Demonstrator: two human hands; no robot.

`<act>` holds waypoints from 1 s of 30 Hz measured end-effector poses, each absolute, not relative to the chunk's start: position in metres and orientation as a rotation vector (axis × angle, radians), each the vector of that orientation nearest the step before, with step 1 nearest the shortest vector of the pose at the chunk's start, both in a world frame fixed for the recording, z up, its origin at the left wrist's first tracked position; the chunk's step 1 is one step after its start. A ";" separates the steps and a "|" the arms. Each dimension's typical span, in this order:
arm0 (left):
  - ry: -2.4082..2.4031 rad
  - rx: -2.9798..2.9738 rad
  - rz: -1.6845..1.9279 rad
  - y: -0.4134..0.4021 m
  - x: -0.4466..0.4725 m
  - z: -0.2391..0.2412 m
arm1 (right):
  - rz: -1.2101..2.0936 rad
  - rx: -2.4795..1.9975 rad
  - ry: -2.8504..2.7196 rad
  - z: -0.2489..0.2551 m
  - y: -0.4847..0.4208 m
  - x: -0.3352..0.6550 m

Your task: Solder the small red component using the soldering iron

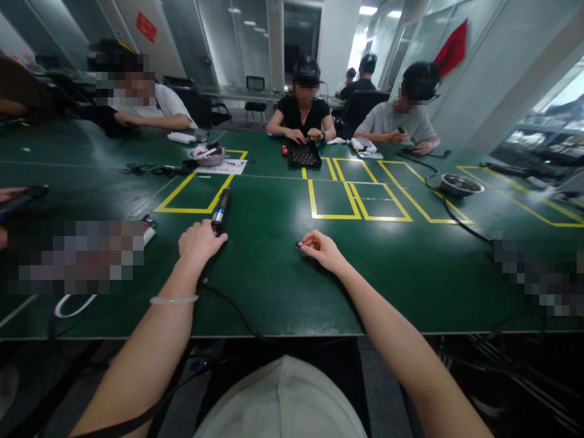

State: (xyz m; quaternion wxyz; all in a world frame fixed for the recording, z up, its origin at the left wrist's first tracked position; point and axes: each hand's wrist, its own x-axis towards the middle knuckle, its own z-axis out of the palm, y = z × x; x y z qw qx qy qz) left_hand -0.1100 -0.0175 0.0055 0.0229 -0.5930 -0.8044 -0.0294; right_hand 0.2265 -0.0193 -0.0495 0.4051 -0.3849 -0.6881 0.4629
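Observation:
My left hand [201,246] is closed around the near end of a black corded electric screwdriver [221,210] with a blue band. The tool's far end points away from me, and a black cable [232,303] runs from below the hand towards the table's front edge. To the right, my right hand [323,249] pinches a small dark piece with a light spot [299,244] between thumb and fingertips, just above the green tabletop [264,274]. That piece is too small to make out its kind.
Yellow tape rectangles [335,216] mark the table. Across from me a person works over a black tray [305,156]. A bowl [207,155] stands on paper at back left, a metal dish [462,184] at right. Other people sit left and right; cables cross the right side.

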 end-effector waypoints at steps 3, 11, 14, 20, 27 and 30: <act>-2.407 -1.918 -0.106 -0.022 -0.086 0.005 | 1.175 -0.977 -1.731 -0.049 -0.019 0.227; -2.090 -2.136 -0.104 -0.029 -0.016 0.003 | 1.151 -0.996 -1.761 -0.050 -0.018 0.227; -2.023 -2.180 -0.104 -0.033 0.008 0.003 | 1.057 -1.049 -1.798 -0.048 -0.019 0.227; -1.951 -2.291 -0.144 -0.046 0.043 0.003 | 0.952 -1.097 -1.862 -0.042 -0.022 0.228; -1.895 -2.364 -0.180 -0.058 0.059 0.002 | 0.868 -1.120 -1.936 -0.042 -0.022 0.227; -1.886 -2.371 -0.191 -0.060 0.059 0.002 | 0.862 -1.128 -1.941 -0.042 -0.022 0.227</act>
